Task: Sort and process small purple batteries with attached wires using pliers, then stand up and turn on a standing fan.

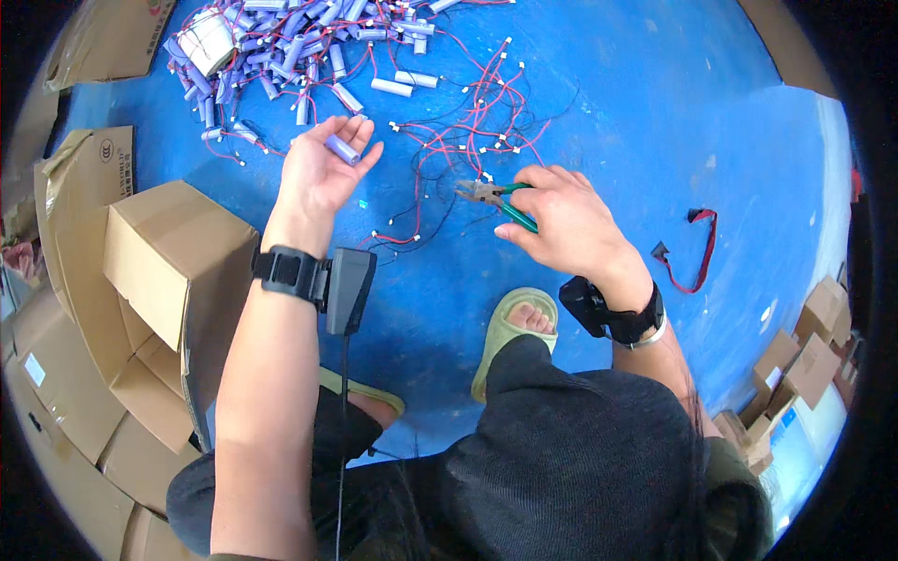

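Observation:
My left hand point(316, 171) is turned palm up, holding a purple cylindrical battery cell point(342, 150) at its curled fingers and thumb. No wire shows clearly on this cell. In my right hand point(569, 220) is a pair of green-handled cutting pliers point(479, 192), the jaws pointing left toward the loose wires. Those red and black wires point(482, 112) with small white connectors lie tangled on the blue floor, ahead of and between my hands. Beyond my left hand spreads a heap of purple battery cells point(290, 56), many with wires attached.
A white block-like object point(208, 42) sits among the cells. An open cardboard box point(182, 252) stands by my left forearm, with more cardboard point(65, 374) along the left. On the right lie a red and black strap point(706, 252) and small boxes point(809, 365). My sandaled foot point(528, 318) is below the pliers.

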The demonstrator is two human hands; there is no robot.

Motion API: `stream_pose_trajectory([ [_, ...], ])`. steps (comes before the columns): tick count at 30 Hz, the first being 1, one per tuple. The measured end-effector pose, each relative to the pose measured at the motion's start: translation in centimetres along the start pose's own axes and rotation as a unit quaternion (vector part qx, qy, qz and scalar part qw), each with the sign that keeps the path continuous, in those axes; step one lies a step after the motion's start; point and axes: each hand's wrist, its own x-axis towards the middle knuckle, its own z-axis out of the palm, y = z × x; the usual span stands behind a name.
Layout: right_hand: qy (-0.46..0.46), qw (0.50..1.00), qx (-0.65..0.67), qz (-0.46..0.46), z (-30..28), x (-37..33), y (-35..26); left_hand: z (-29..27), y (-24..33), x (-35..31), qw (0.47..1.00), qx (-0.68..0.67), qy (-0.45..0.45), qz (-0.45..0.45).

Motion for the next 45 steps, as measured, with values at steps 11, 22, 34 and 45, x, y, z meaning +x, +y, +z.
stream_pose_trajectory([
  [11, 0.072, 0.995, 0.043, -0.051, 0.8, 2.2, 0.3, -0.4, -0.5, -0.6, 0.99, -0.139, -0.016, -0.027],
  [22, 0.063, 0.996, 0.038, -0.041, 1.3, 2.6, 0.2, -1.2, -2.1, 1.8, 0.475, 0.801, 0.101, 0.35],
  [34, 0.117, 0.985, 0.098, -0.08, 1.5, 4.2, -1.6, -2.0, -1.7, -8.1, 0.81, 0.551, -0.054, 0.192],
  [45, 0.024, 0.98, 0.154, -0.124, 1.7, 3.5, -1.9, -2.8, -3.4, -9.3, 0.614, 0.671, -0.049, 0.413],
])
